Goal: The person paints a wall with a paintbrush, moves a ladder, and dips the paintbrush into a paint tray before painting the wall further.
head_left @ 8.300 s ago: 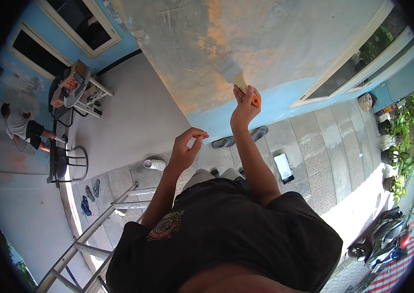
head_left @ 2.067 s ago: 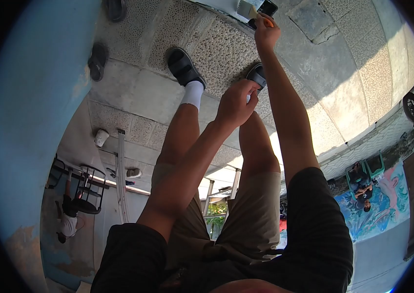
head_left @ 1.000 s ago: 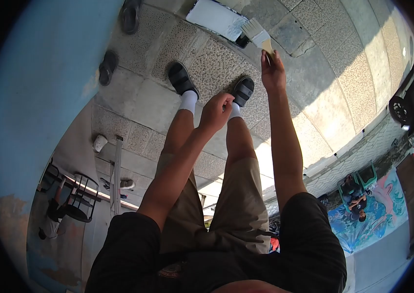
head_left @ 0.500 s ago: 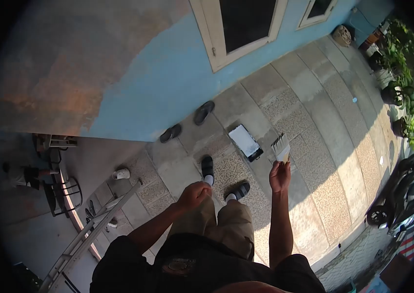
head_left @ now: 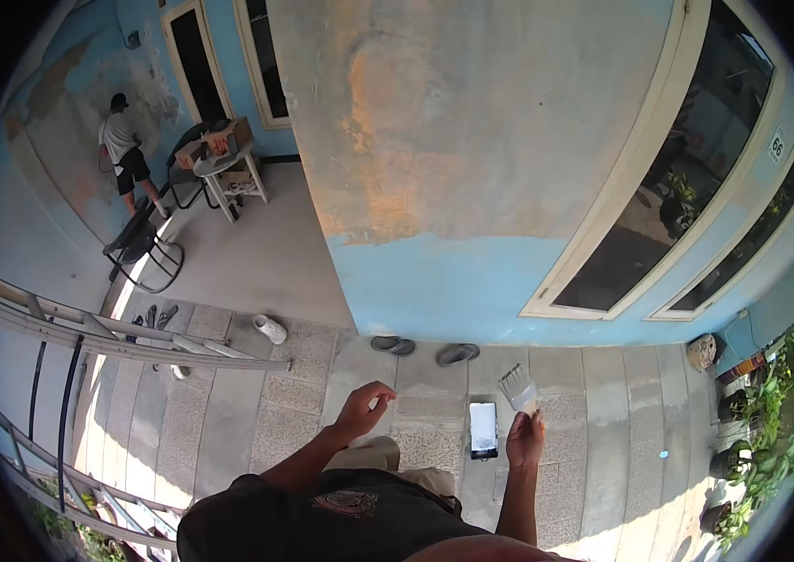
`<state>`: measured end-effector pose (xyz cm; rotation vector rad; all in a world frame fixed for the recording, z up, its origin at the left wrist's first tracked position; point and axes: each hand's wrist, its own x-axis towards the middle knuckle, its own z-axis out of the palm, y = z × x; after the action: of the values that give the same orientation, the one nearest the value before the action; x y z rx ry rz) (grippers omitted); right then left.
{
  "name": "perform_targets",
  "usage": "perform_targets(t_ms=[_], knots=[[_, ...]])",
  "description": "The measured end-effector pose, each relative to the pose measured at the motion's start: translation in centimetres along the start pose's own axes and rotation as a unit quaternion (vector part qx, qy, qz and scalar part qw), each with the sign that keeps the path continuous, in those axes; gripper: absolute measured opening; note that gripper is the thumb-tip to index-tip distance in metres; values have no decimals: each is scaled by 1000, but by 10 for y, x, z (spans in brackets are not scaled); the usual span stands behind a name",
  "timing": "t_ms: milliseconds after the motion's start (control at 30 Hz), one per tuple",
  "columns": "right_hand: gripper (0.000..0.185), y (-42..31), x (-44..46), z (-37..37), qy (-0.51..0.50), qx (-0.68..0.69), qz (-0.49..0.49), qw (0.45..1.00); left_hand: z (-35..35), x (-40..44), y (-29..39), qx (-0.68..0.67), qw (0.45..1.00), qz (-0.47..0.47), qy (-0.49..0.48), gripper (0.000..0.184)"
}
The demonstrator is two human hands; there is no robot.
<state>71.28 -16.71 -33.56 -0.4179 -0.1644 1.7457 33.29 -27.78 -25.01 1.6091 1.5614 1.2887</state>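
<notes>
My right hand [head_left: 525, 438] is closed round the handle of a wide paintbrush [head_left: 520, 390], its pale bristles parted into clumps and pointing away from me. My left hand [head_left: 363, 410] hangs in front of my body with its fingers loosely curled and nothing visible in them. On the paving between my hands, nearer the right one, lies a dark paint tray [head_left: 483, 430] with white paint in it. Beyond stands a wall [head_left: 453, 281], light blue along its lower part and patchy grey and orange above.
Two dark sandals [head_left: 425, 350] lie at the wall's foot. A metal ladder [head_left: 125, 339] reaches in from the left, near a white paint-spattered pot [head_left: 270, 329]. Farther back, a person [head_left: 123, 150] faces another wall by chairs and a table [head_left: 228, 169] with boxes. Potted plants [head_left: 743, 459] line the right.
My view has swung up and to the left, bringing the wall, ladder and other person into sight. My left hand has loosened from a tighter fist. The paintbrush stays in my right hand.
</notes>
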Motion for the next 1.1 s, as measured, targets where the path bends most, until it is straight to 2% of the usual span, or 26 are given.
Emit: perform_targets(t_ms=[300, 433, 533, 600, 633, 667, 700, 767, 833, 933, 1033, 1100], knots=[[18, 133, 34, 118, -41, -56, -7, 998, -147, 15, -32, -4, 999, 25, 44, 13], [21, 183, 51, 209, -27, -66, -21, 997, -219, 24, -44, 16, 997, 30, 70, 13], [25, 199, 74, 277, -75, -193, -90, 974, -263, 45, -42, 14, 996, 68, 52, 14], [24, 196, 86, 342, -106, -293, -151, 938, -289, 69, -33, 18, 994, 100, 34, 14], [20, 190, 92, 373, -147, -334, -193, 911, -300, 85, -24, 40, 990, 132, 19, 14], [17, 176, 96, 445, -191, -450, -280, 827, -310, 105, -21, 58, 985, 165, 2, 15], [15, 167, 98, 481, -235, -482, -330, 777, -312, 116, -18, 53, 984, 167, 0, 15], [17, 144, 114, 547, -321, -540, -444, 639, -314, 140, -16, 58, 978, 201, 3, 15], [19, 132, 124, 615, -351, -556, -512, 553, -314, 159, -17, 56, 974, 220, 7, 15], [19, 121, 144, 710, -401, -556, -610, 397, -315, 181, -7, 60, 972, 227, 17, 15], [18, 119, 170, 786, -395, -544, -694, 258, -321, 198, 3, 84, 973, 215, 25, 15], [15, 117, 184, 830, -379, -519, -747, 169, -328, 210, 11, 156, 959, 236, -22, 15]])
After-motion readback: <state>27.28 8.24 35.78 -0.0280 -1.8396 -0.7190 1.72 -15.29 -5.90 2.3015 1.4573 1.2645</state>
